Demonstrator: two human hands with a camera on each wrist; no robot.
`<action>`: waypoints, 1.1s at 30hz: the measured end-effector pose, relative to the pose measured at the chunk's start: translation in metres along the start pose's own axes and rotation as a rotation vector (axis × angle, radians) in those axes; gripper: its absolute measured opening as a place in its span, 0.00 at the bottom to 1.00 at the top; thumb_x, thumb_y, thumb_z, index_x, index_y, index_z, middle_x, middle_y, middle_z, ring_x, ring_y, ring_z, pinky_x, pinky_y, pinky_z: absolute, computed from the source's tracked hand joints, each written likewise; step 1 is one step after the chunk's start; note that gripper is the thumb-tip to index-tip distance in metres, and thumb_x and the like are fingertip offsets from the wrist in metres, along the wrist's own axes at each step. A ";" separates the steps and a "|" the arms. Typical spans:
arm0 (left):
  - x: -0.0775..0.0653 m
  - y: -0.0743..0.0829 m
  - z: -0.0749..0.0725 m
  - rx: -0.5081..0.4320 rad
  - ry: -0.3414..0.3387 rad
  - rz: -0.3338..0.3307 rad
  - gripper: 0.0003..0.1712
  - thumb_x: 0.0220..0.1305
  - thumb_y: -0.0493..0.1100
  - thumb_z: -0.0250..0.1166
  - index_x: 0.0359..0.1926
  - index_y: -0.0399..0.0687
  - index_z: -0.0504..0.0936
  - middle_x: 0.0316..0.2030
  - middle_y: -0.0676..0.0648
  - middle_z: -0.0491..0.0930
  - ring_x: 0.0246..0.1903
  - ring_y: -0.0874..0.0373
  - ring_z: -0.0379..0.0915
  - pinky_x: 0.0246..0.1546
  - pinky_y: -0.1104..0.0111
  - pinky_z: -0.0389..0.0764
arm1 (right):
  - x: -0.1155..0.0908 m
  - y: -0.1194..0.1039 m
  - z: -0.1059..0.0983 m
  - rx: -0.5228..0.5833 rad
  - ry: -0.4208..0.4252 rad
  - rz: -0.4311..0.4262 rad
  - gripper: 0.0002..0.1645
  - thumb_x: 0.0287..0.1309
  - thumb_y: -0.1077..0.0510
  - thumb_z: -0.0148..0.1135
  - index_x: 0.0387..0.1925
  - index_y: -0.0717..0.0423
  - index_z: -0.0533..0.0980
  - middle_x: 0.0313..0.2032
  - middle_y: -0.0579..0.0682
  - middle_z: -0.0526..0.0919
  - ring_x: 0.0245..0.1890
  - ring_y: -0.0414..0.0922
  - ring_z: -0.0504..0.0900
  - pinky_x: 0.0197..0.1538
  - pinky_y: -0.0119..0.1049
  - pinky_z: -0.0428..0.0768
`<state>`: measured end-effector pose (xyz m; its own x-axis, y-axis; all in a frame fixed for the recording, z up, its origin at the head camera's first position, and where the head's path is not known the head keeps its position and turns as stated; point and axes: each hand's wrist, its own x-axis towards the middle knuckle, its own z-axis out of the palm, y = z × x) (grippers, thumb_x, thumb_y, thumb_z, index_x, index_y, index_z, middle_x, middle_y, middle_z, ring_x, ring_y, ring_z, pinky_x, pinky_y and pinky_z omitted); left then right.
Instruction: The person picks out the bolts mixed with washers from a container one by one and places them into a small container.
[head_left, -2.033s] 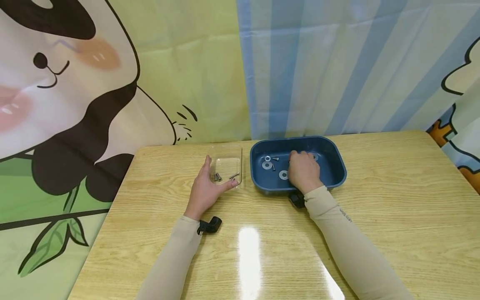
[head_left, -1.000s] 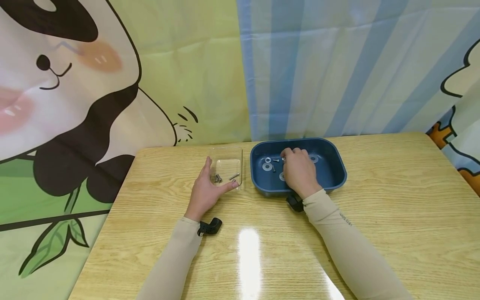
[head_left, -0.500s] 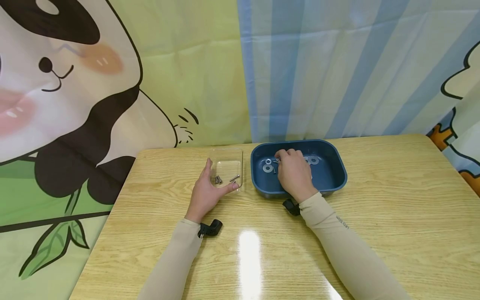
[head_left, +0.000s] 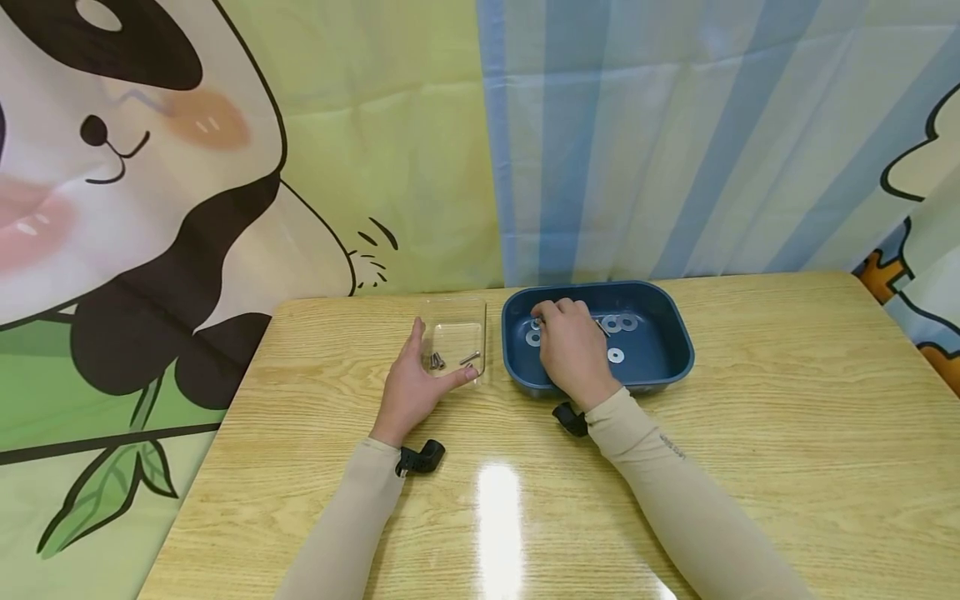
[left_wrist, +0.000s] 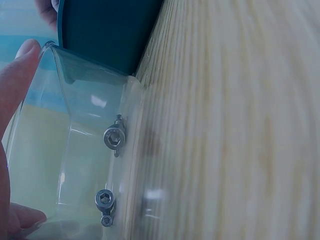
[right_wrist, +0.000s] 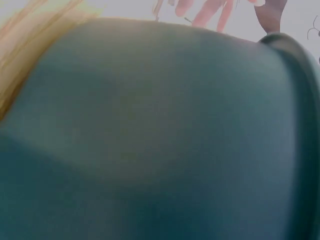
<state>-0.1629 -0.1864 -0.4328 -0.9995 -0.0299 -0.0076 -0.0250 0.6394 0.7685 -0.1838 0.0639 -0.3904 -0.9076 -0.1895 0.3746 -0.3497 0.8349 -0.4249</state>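
My left hand (head_left: 411, 388) holds a clear plastic box (head_left: 453, 310), its thumb on the near right side and its fingers along the left. Metal socket-head screws lie in it; the left wrist view shows two larger heads, one on this screw (left_wrist: 115, 136). Inside the blue bin (head_left: 678, 358), my right hand (head_left: 576, 353) reaches down with curled fingers, and a small metal screw (head_left: 539, 320) shows at the fingertips. Flat washers (head_left: 615, 355) and another screw (head_left: 602, 327) lie around that hand. It hides part of the bin floor. The bin wall fills most of the right wrist view.
Box and bin stand side by side with a narrow gap, near the back edge of the wooden table (head_left: 787, 417). Behind the table hangs a printed curtain (head_left: 637, 142). Black wrist cameras (head_left: 422, 457) are strapped at both sleeves.
My right hand has shifted left across the bin, uncovering washers on the right and covering small parts on the left. My left hand and the clear box have stayed put.
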 end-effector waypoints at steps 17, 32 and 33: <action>0.000 -0.001 0.000 -0.006 0.000 0.006 0.73 0.46 0.73 0.74 0.81 0.64 0.37 0.79 0.49 0.47 0.74 0.42 0.51 0.68 0.43 0.62 | 0.002 -0.020 0.007 0.023 0.024 -0.041 0.11 0.69 0.64 0.60 0.49 0.58 0.83 0.43 0.57 0.83 0.41 0.54 0.77 0.33 0.45 0.81; 0.001 -0.001 0.002 -0.012 0.004 0.012 0.72 0.48 0.69 0.76 0.81 0.61 0.37 0.79 0.48 0.47 0.75 0.43 0.50 0.69 0.44 0.61 | 0.002 -0.034 0.017 0.028 0.020 -0.083 0.09 0.68 0.64 0.61 0.46 0.59 0.84 0.42 0.56 0.84 0.42 0.53 0.78 0.36 0.44 0.82; 0.001 -0.001 0.002 -0.012 0.005 0.014 0.72 0.48 0.69 0.76 0.81 0.61 0.37 0.79 0.47 0.47 0.75 0.43 0.50 0.69 0.44 0.61 | 0.002 -0.035 0.018 0.028 0.021 -0.085 0.09 0.68 0.64 0.61 0.46 0.58 0.84 0.42 0.55 0.84 0.42 0.52 0.78 0.36 0.44 0.82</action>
<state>-0.1636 -0.1858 -0.4351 -0.9997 -0.0253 0.0061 -0.0112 0.6305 0.7761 -0.1777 0.0252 -0.3895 -0.8692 -0.2485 0.4274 -0.4323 0.8016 -0.4131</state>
